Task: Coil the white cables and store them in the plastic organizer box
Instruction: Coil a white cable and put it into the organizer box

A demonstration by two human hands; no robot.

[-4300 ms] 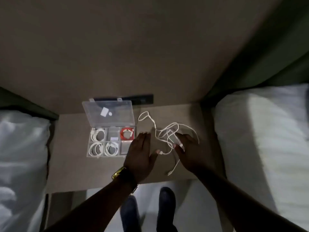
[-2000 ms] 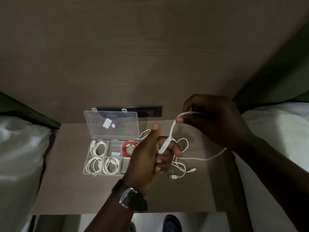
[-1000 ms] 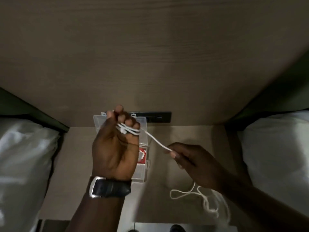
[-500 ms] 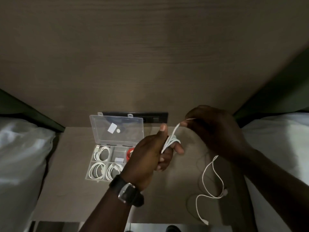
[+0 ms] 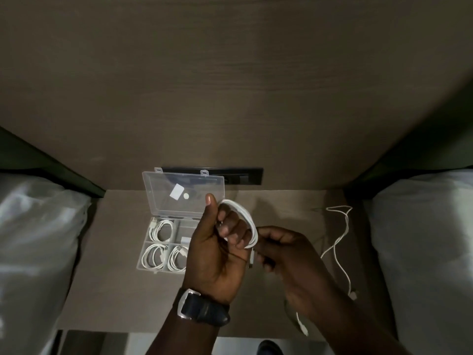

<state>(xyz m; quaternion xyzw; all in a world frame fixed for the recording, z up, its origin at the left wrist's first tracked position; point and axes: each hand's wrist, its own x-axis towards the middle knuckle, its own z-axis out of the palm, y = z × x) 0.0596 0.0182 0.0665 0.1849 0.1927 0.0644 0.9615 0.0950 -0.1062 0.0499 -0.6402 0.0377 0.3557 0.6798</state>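
Observation:
My left hand (image 5: 217,249) is raised over the table with a white cable (image 5: 247,217) wound in loops around its fingers, thumb up. My right hand (image 5: 284,252) sits just right of it and pinches the cable's free end with the plug near the left fingers. The clear plastic organizer box (image 5: 163,243) lies open at the left of my hands, lid (image 5: 184,193) tilted up at the back. Three of its compartments hold coiled white cables; my left hand hides its right side. A second loose white cable (image 5: 337,242) trails on the table at the right.
The small brown table (image 5: 115,290) stands between two beds with white bedding (image 5: 33,239) left and right. A wood panel wall with a black socket strip (image 5: 245,176) is right behind the box. The table's front edge is just below my wrists.
The cable's hanging tail has been wound up onto my left fingers. My right hand has dropped from above the left hand to beside it, now at the plug end.

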